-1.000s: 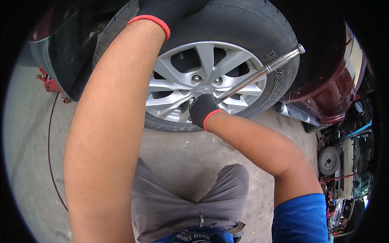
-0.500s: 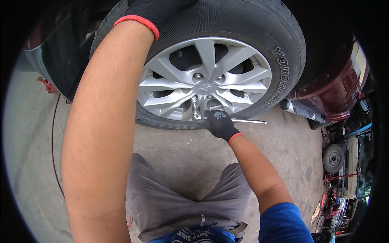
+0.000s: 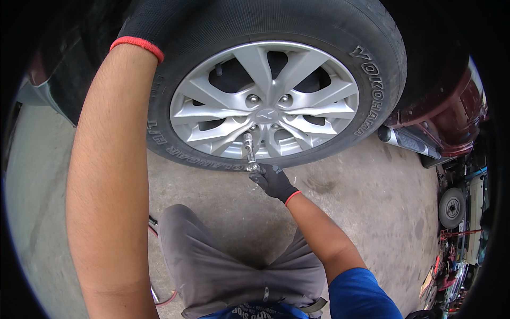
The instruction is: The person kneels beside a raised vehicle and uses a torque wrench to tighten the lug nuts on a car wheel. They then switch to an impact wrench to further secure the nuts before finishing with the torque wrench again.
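Note:
A silver alloy wheel (image 3: pixel 257 61) with a black tyre (image 3: pixel 366 111) stands upright in front of me. My right hand (image 3: pixel 273 182), in a black glove with a red cuff, is closed on a chrome socket wrench (image 3: pixel 250 151) by its head. The socket end points up at the lower left lug nut (image 3: pixel 254 128); I cannot tell whether it touches. The wrench's handle is hidden behind the glove. My left hand (image 3: pixel 154 26), gloved the same way, is up against the upper left of the tyre, its fingers out of sight in the dark.
Dark red bodywork (image 3: pixel 451 119) with a side step (image 3: pixel 409 142) is right of the tyre. A spare wheel (image 3: pixel 451 207) and another vehicle stand farther right. A red hose (image 3: pixel 169 299) lies on the concrete floor (image 3: pixel 372 212) by my left leg.
The wrench has come away from the wheel slightly, toward me. My right hand has shifted left and down to its head, and the handle no longer shows. My left hand has moved left.

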`<act>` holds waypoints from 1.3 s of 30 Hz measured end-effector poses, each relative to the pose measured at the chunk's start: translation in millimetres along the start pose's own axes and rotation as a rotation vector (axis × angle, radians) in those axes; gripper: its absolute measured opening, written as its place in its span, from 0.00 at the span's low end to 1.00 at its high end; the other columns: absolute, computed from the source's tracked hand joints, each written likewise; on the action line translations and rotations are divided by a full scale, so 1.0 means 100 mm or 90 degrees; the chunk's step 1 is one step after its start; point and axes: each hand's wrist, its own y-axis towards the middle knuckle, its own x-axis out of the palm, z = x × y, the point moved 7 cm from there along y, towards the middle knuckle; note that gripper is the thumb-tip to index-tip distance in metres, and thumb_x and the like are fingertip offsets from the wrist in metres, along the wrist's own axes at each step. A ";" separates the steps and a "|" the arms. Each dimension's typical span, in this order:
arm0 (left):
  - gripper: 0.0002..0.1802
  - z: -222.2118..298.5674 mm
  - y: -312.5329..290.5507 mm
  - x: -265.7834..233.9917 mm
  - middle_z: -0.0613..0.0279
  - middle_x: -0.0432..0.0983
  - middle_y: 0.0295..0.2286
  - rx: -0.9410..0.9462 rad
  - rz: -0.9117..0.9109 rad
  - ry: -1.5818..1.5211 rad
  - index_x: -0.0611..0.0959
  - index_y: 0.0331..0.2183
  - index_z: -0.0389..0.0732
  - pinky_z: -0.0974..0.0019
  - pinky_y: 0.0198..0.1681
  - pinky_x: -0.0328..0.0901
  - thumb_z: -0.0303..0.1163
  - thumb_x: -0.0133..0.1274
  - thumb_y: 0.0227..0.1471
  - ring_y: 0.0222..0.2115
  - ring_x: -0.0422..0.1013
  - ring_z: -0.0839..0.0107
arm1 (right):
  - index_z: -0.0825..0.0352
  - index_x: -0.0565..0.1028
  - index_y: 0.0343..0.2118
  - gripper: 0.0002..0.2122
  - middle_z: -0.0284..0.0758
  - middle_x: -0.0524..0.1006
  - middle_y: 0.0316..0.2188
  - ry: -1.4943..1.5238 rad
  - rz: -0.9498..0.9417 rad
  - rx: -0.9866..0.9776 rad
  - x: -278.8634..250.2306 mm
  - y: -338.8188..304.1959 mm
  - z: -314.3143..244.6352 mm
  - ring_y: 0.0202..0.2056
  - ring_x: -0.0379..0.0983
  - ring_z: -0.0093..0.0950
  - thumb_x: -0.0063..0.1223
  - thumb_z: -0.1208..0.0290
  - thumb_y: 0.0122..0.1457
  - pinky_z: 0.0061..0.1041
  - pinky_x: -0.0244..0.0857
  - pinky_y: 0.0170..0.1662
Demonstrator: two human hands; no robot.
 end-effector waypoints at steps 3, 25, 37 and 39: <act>0.29 -0.01 0.01 0.02 0.41 0.78 0.27 -0.002 0.001 0.009 0.81 0.28 0.33 0.49 0.34 0.66 0.54 0.59 0.57 0.29 0.76 0.47 | 0.63 0.76 0.35 0.22 0.43 0.78 0.26 -0.229 -0.105 -0.001 0.01 -0.15 -0.22 0.32 0.79 0.44 0.53 0.44 0.64 0.43 0.68 0.34; 0.30 -0.10 -0.02 -0.01 0.41 0.81 0.35 -0.006 -0.013 0.003 0.82 0.33 0.35 0.48 0.45 0.69 0.58 0.56 0.57 0.40 0.77 0.45 | 0.59 0.84 0.31 0.18 0.30 0.80 0.25 -0.923 -0.210 -0.160 -0.69 0.65 -1.48 0.32 0.80 0.31 0.59 0.47 0.57 0.35 0.66 0.34; 0.31 -0.10 0.01 0.00 0.40 0.81 0.34 -0.007 -0.042 0.010 0.83 0.32 0.34 0.49 0.44 0.70 0.58 0.56 0.57 0.38 0.78 0.45 | 0.64 0.78 0.42 0.22 0.38 0.81 0.27 -0.685 -0.206 0.018 -0.98 0.44 -0.75 0.29 0.80 0.40 0.58 0.48 0.60 0.39 0.71 0.35; 0.31 -0.09 0.01 0.01 0.40 0.81 0.33 -0.015 -0.043 0.016 0.83 0.32 0.34 0.49 0.42 0.70 0.58 0.56 0.57 0.37 0.78 0.45 | 0.65 0.75 0.47 0.20 0.41 0.81 0.29 -0.567 -0.164 0.044 -0.85 0.27 -0.40 0.32 0.80 0.44 0.58 0.52 0.62 0.42 0.71 0.37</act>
